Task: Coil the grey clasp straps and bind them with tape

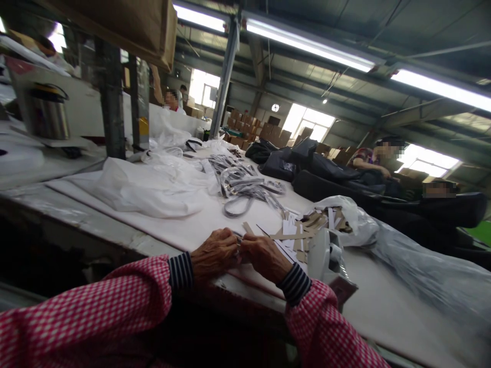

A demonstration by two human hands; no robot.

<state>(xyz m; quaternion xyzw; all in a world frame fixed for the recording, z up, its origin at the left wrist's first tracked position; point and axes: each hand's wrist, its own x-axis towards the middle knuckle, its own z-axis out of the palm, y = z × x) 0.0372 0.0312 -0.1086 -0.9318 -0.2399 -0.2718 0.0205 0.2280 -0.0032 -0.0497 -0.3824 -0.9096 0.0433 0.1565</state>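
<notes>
My left hand [215, 254] and my right hand [265, 257] meet at the near edge of a white-covered table [215, 225], fingers curled and pinched together on a small grey strap piece between them; the piece is mostly hidden. Both arms wear red-and-white checked sleeves with dark striped cuffs. Just beyond my right hand lies a pile of brown and white card tags [307, 227]. Farther out sits a heap of grey straps [241, 181].
Crumpled white plastic bags [149, 191] lie to the left, a clear plastic bag [383, 240] to the right. A white tool [326, 255] stands beside my right hand. Black bags [307, 163] are piled at the back right, where people sit. A steel flask [48, 112] stands far left.
</notes>
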